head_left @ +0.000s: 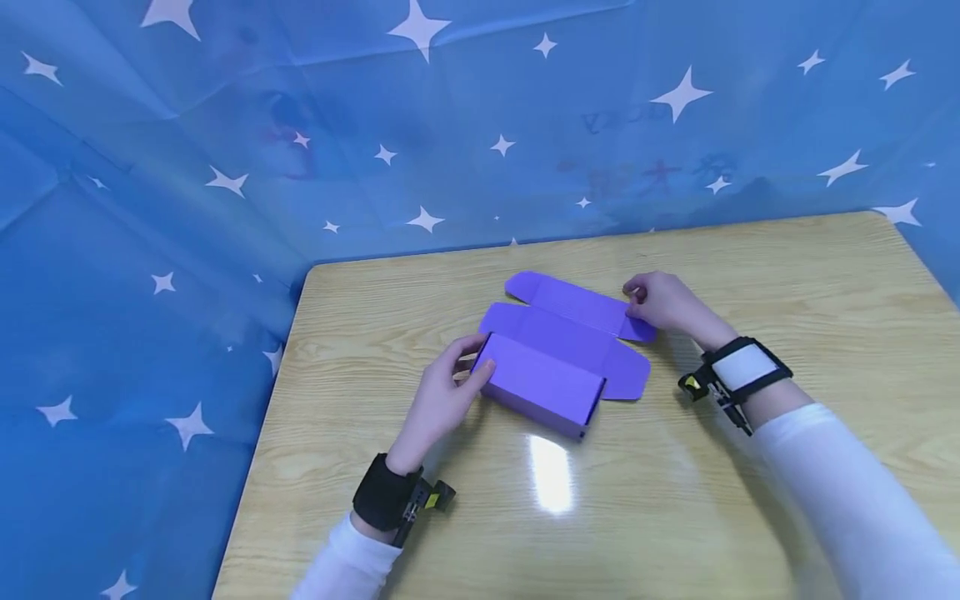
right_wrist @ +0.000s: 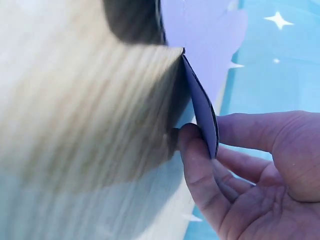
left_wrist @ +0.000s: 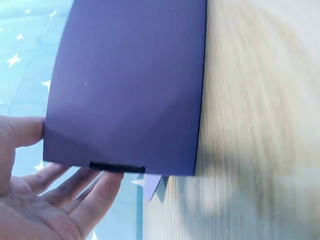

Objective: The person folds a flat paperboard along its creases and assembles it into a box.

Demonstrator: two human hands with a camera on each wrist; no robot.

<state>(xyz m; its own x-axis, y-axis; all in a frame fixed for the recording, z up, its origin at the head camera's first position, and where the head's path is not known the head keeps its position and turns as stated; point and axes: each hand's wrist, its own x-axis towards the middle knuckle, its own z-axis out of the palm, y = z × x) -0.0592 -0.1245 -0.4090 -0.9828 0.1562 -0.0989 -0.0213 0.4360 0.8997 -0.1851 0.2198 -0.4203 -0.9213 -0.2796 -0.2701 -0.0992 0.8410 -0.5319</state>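
A purple cardboard box (head_left: 542, 379) stands on the table with its lid folded back flat behind it. My left hand (head_left: 446, 387) holds the box's left end, the thumb at the top front edge and the fingers against the end wall. The left wrist view shows the long front wall of the box (left_wrist: 125, 90) with a dark slot at its end. At the lid's far right corner, my right hand (head_left: 662, 302) pinches a small rounded side flap (head_left: 637, 329) between thumb and fingers. In the right wrist view that flap (right_wrist: 202, 107) is bent at an angle to the lid.
Side flaps (head_left: 627, 371) of the lid spread out to both sides behind the box. The wood-grain table (head_left: 360, 350) ends at the back against a blue cloth (head_left: 480, 192) with white stars. Light reflects off the tabletop in front of the box.
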